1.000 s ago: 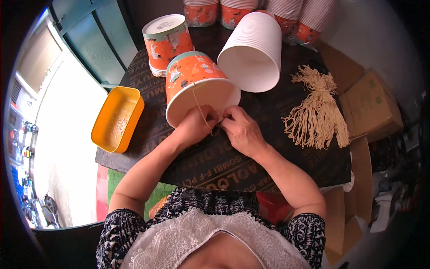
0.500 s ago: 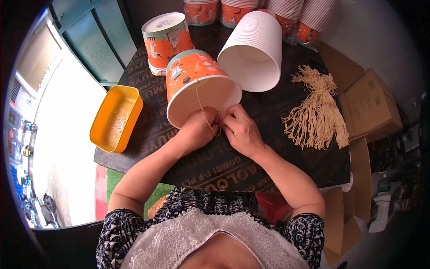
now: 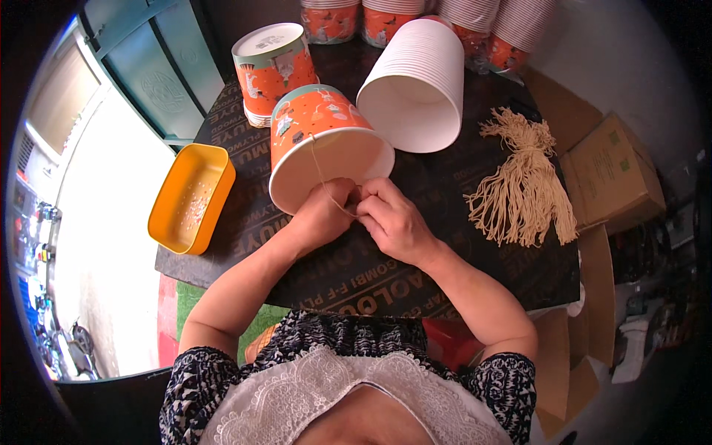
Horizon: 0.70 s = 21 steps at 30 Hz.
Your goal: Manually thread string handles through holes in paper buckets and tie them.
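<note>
Left hand (image 3: 324,215) meets right hand (image 3: 395,221), fingers (image 3: 377,204) seemingly pinching cord (image 3: 317,165).

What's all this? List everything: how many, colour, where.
Tilted bucket: one, orange, table centre
Cord: one, cream, across bucket's mouth
Tipped buckets: one stack, white, back centre
Inverted buckets: one stack, orange, behind left
Wrapped buckets: four stacks, orange, far edge
Cord bundle: one, cream, right
Tub: one, yellow, left
Table: one, black, beneath
Carton: one, brown, far right
Door: one, teal, upper left
Clutter: uncountable, mixed, both sides
Forearms: two, bare, below
Left grip: one, bare, bucket's mouth
Right grip: one, bare, at cord
</note>
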Tool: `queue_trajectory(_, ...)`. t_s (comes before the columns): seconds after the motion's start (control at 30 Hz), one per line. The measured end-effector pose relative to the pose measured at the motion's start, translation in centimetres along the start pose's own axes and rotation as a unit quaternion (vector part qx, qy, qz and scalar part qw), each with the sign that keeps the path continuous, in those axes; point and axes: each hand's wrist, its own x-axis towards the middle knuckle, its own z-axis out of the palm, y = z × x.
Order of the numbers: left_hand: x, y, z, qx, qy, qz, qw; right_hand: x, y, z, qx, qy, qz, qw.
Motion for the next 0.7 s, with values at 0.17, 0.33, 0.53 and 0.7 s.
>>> queue_trajectory(0.17, 0.2, -0.6, -0.5, -0.016, -0.031, -0.007, 0.999, 0.1, 0.6, -0.3, 0.109, 0.039, -0.009, 0.993)
queue_trajectory(0.33, -0.1, 0.1, -1.3, -0.067, -0.09, -0.084, 0.99, 0.1, 0.9, -0.6, 0.094, 0.068, 0.018, 0.993)
queue_trajectory(0.53, 0.3, 0.0, -1.4, -0.052, -0.091, -0.058, 0.993, -0.2, 0.8, -0.8, 0.123, 0.122, 0.081, 0.982)
queue_trajectory(0.7, 0.2, 0.1, -1.5, -0.027, -0.082, -0.024, 0.996, -0.1, 0.6, -1.1, 0.191, 0.17, 0.115, 0.96)
